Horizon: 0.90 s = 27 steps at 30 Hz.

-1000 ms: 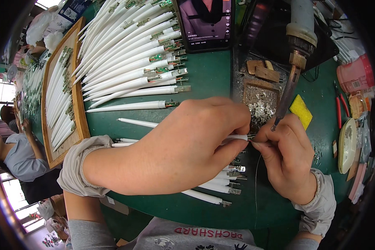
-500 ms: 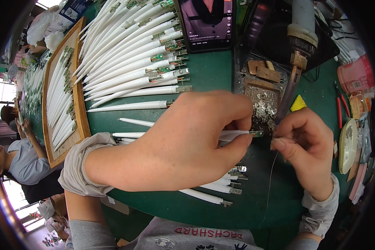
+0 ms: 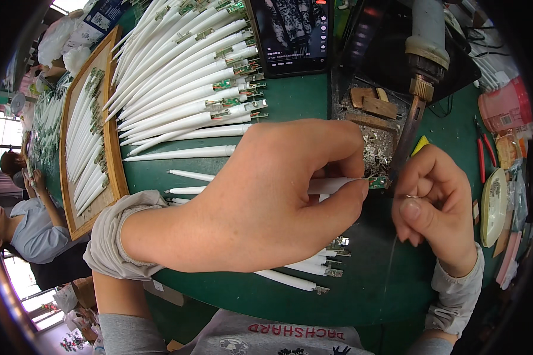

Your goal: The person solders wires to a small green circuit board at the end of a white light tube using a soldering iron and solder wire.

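Between thumb and fingers, my left hand [image 3: 272,204] grips a white tapered stick [image 3: 328,186]. From the stick's right end a small green circuit board [image 3: 378,182] sticks out, close to the lower end of a mounted soldering iron [image 3: 419,97]; whether they touch I cannot tell. My right hand [image 3: 441,207] is just right of the board, its thumb and index finger pinching thin solder wire [image 3: 392,254] that trails down towards the table edge. Part of the stick is hidden by my left hand.
Rows of white sticks with boards [image 3: 183,100] lie at the left, beside a wooden tray [image 3: 114,118] of more. A phone [image 3: 293,74] stands at the back. Metal bits fill a small box [image 3: 373,121] under the iron. Red pliers [image 3: 481,157] and a dish [image 3: 493,207] lie right.
My left hand has shifted slightly right, taking the stick's board closer to the iron. My right hand's fingers have drawn back right and down from the iron's tip. The phone picture differs.
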Available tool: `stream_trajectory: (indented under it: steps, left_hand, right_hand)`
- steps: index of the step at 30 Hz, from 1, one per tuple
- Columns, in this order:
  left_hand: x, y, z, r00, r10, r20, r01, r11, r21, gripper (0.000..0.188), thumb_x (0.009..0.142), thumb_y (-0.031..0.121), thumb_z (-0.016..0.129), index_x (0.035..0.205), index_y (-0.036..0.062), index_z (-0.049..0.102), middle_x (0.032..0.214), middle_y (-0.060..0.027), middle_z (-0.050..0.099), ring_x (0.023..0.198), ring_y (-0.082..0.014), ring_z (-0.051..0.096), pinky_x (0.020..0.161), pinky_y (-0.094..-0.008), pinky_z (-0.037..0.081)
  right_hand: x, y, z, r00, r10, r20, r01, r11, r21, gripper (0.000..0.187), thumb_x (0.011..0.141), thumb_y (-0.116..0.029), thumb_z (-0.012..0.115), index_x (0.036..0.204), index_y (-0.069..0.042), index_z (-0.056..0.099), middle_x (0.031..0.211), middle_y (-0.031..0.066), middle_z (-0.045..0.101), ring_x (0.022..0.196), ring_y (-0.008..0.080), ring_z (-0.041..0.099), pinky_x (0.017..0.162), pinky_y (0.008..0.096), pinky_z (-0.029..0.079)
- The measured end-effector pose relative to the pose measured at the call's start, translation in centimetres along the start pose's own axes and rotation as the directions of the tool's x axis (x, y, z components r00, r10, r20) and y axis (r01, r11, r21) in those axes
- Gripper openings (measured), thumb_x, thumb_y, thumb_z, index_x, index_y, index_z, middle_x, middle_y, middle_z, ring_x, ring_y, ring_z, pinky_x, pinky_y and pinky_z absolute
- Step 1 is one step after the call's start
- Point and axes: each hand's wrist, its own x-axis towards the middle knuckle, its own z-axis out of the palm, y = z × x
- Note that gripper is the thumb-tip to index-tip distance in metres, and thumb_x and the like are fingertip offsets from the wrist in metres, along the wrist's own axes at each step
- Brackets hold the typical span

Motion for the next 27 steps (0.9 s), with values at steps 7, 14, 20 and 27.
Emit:
stream_trajectory:
  steps: [7, 14, 20, 27]
  left_hand:
    - [0.0, -0.6, 0.0, 0.984, 0.177, -0.023, -0.175, 0.983, 0.051, 0.004, 0.081, -0.001, 0.063, 0.083, -0.0023, 0.06, 0.077, -0.0048, 0.056, 0.063, -0.0075, 0.052, 0.052, -0.0223, 0.037]
    - [0.3, -1.1, 0.3, 0.937, 0.343, -0.06, -0.337, 0.936, 0.1, 0.006, 0.079, -0.003, 0.064, 0.084, -0.0026, 0.061, 0.076, -0.0062, 0.057, 0.06, -0.009, 0.051, 0.048, -0.0234, 0.036]
    - [0.2, -0.8, 0.3, 0.941, 0.333, -0.064, -0.327, 0.942, 0.08, 0.007, 0.079, -0.003, 0.064, 0.085, -0.0027, 0.061, 0.077, -0.0068, 0.058, 0.06, -0.0091, 0.052, 0.049, -0.0234, 0.037]
    - [-0.1, -0.7, 0.2, 0.949, 0.311, -0.059, -0.309, 0.95, 0.033, 0.007, 0.079, -0.003, 0.064, 0.085, -0.002, 0.061, 0.076, -0.0053, 0.057, 0.061, -0.0079, 0.052, 0.05, -0.0231, 0.037]
  right_hand:
    - [-0.5, 0.5, 2.2, 0.977, -0.102, -0.189, 0.099, 0.995, -0.027, 0.028, 0.093, -0.024, 0.058, 0.092, -0.003, 0.039, 0.07, 0.0137, 0.062, 0.051, 0.0108, 0.056, 0.045, 0.018, 0.043]
    - [-0.2, 0.8, 3.4, 0.937, -0.255, -0.238, 0.226, 0.964, -0.141, 0.023, 0.094, -0.017, 0.056, 0.091, -0.003, 0.038, 0.072, 0.0142, 0.062, 0.055, 0.0114, 0.057, 0.049, 0.0204, 0.046]
    - [-0.3, 0.8, 3.5, 0.922, -0.279, -0.268, 0.245, 0.957, -0.154, 0.021, 0.093, -0.015, 0.055, 0.091, -0.003, 0.038, 0.071, 0.0139, 0.06, 0.054, 0.012, 0.056, 0.049, 0.0216, 0.046]
    - [-0.3, 1.2, 3.5, 0.904, -0.339, -0.261, 0.3, 0.937, -0.181, 0.023, 0.091, -0.015, 0.057, 0.09, -0.003, 0.037, 0.069, 0.012, 0.058, 0.053, 0.0122, 0.055, 0.048, 0.0221, 0.046]
